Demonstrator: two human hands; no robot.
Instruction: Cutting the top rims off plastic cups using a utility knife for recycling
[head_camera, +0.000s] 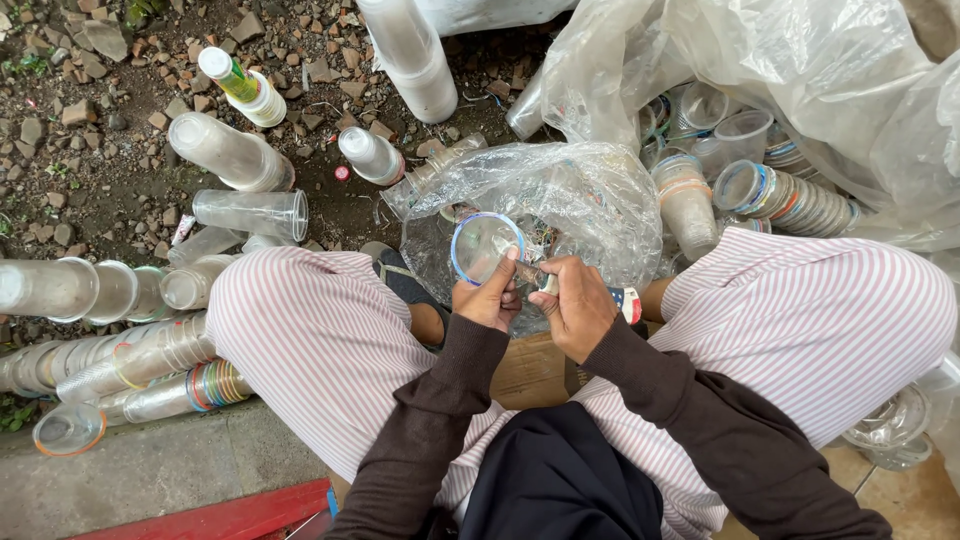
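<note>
Holding a clear plastic cup (484, 247) with a blue rim, the left hand (487, 297) has its fingers wrapped around the cup's body, thumb pressed up against the rim. Right beside it, the right hand (576, 303) has its fingertips pinched together on something small at the cup's side; can't really tell what, it's hidden by the fingers. Just past the fingertips sits a crumpled clear plastic bag (560, 195), touching the cup from behind. Further out beyond the right fingers there's a stack of cups with coloured rims (780, 197) lying inside a bigger plastic sheet (800, 60). Off to the left of the left hand, well apart, long stacks of clear cups (130, 370) lie on gravelly ground (90, 90). Both hands hover between striped trouser knees (320, 330).
</note>
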